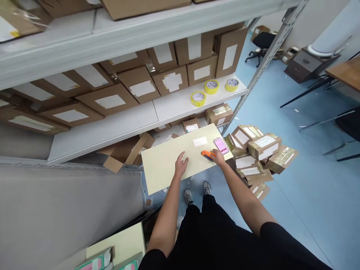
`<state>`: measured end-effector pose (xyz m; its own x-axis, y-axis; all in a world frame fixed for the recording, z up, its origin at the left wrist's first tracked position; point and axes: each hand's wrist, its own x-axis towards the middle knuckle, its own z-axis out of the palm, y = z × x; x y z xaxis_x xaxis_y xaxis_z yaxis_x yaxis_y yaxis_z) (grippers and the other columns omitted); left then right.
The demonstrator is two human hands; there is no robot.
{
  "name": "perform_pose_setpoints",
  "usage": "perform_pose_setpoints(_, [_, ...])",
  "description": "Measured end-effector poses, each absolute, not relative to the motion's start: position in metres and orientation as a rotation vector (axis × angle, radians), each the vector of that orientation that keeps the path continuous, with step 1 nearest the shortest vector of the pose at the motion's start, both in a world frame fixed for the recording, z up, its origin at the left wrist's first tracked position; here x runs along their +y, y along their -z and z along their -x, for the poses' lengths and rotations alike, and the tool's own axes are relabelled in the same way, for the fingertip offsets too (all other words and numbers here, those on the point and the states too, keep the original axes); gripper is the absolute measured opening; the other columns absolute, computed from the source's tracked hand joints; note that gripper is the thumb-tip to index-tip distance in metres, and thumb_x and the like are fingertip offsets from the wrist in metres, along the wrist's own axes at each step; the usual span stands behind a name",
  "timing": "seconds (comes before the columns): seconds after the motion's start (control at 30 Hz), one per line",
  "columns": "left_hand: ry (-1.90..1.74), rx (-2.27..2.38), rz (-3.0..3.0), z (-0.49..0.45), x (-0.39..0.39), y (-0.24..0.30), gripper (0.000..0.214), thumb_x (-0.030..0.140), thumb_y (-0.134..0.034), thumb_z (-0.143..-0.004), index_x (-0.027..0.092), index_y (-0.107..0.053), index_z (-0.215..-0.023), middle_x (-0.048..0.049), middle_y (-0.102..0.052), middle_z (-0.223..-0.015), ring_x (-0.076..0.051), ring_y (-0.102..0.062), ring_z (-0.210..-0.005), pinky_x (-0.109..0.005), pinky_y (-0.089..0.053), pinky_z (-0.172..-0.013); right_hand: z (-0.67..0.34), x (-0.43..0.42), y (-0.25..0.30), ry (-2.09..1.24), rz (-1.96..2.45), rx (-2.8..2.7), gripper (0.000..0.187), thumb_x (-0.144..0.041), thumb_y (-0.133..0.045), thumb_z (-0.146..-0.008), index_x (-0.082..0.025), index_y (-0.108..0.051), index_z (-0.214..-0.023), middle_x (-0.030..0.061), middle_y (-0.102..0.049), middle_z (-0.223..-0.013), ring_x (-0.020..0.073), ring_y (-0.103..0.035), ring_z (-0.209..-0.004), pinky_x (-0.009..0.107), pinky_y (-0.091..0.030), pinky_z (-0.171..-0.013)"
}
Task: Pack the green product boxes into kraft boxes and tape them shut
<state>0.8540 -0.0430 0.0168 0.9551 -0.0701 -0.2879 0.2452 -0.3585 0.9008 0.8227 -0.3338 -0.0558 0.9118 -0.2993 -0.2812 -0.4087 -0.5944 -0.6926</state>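
**Right hand's on the orange tool, left hand's free, white slip sits just past both**

So I'm using the white slip on the pale worktop as the landmark. The orange tool is on the wearer's side of it and a bit to the right, close by. Its long axis runs roughly side to side, free end pointing left, passing just below the slip.

The right hand looks wrapped around the tool's right end, though I can't make out every finger. It's also the nearer one to the slip. The left hand is holding nothing, fingers spread, left of the slip and closer to the wearer; can't tell if it touches the worktop. The phone lies right of the slip, just beyond the right hand.
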Motion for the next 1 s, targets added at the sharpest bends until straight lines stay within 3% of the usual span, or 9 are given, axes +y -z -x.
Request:
perform_pose_setpoints(0.17, [0.398, 0.143, -1.924, -0.842, -0.087, 0.009, 0.046, 0.035, -0.072, -0.094, 0.025, -0.064, -0.139, -0.0134, -0.063, -0.148, -0.028, -0.057, -0.140, -0.045, -0.051, -0.112, -0.822, -0.335, 0.094, -0.493, 2.354, 0.368, 0.034, -0.022, -0.065, -0.087, -0.016, -0.069, -0.121, 0.0125, -0.074, -0.117, 0.0266, -0.066, -0.107, 0.032, -0.050, -0.090])
perform_pose_setpoints(0.37, [0.427, 0.140, -1.920, -0.832, -0.103, 0.023, 0.042, 0.030, -0.070, -0.094, 0.022, -0.066, -0.135, -0.0149, -0.068, -0.141, -0.027, -0.062, -0.134, -0.042, -0.056, -0.105, -0.817, -0.324, 0.118, -0.651, 2.411, 0.339, 0.052, -0.020, -0.070, -0.087, -0.010, -0.059, -0.137, 0.0242, -0.068, -0.131, 0.0355, -0.064, -0.118, 0.040, -0.046, -0.098])
perform_pose_setpoints(0.5, [0.424, 0.155, -1.908, -0.832, -0.098, 0.020, 0.037, 0.029, -0.071, -0.093, 0.021, -0.070, -0.129, -0.0152, -0.072, -0.133, -0.027, -0.068, -0.125, -0.042, -0.058, -0.102, -0.825, -0.319, 0.109, -0.707, 2.432, 0.410, 0.044, -0.026, -0.065, -0.094, -0.010, -0.059, -0.134, 0.0230, -0.071, -0.126, 0.0348, -0.065, -0.115, 0.040, -0.047, -0.098])
perform_pose_setpoints(0.67, [0.336, 0.160, -1.873, -0.843, -0.085, 0.001, 0.035, 0.027, -0.068, -0.092, 0.018, -0.070, -0.126, -0.0154, -0.075, -0.124, -0.024, -0.071, -0.117, -0.041, -0.058, -0.099, -0.837, -0.317, 0.069, -0.546, 2.410, 0.322, 0.042, -0.026, -0.057, -0.097, -0.007, -0.056, -0.134, 0.0231, -0.065, -0.136, 0.0343, -0.063, -0.122, 0.037, -0.049, -0.097])
perform_pose_setpoints(0.73, [0.278, 0.168, -1.858, -0.851, -0.078, -0.012, 0.038, 0.027, -0.067, -0.092, 0.018, -0.068, -0.129, -0.0151, -0.076, -0.122, -0.023, -0.072, -0.114, -0.040, -0.058, -0.098, -0.836, -0.314, 0.043, -0.425, 2.355, 0.214, 0.044, -0.031, -0.056, -0.098, -0.011, -0.055, -0.137, 0.0200, -0.062, -0.142, 0.0327, -0.064, -0.120, 0.038, -0.051, -0.096])
perform_pose_setpoints(0.83, [0.180, 0.180, -1.818, -0.868, -0.065, -0.041, 0.042, 0.030, -0.066, -0.092, 0.018, -0.067, -0.132, -0.0147, -0.075, -0.122, -0.023, -0.071, -0.113, -0.040, -0.057, -0.099, -0.828, -0.304, -0.002, -0.223, 2.180, 0.035, 0.046, -0.040, -0.054, -0.099, -0.018, -0.054, -0.139, 0.0150, -0.066, -0.135, 0.0305, -0.068, -0.109, 0.040, -0.055, -0.090])
perform_pose_setpoints(1.0, [0.160, -0.038, -1.724, -0.896, -0.039, -0.121, 0.039, 0.042, -0.069, -0.091, 0.018, -0.074, -0.122, -0.0141, -0.077, -0.120, -0.025, -0.071, -0.114, -0.042, -0.055, -0.104, -0.816, -0.278, -0.074, 0.051, 2.086, -0.072, 0.054, -0.053, -0.059, -0.097, -0.022, -0.054, -0.141, 0.0145, -0.069, -0.127, 0.0298, -0.068, -0.104, 0.040, -0.057, -0.084])
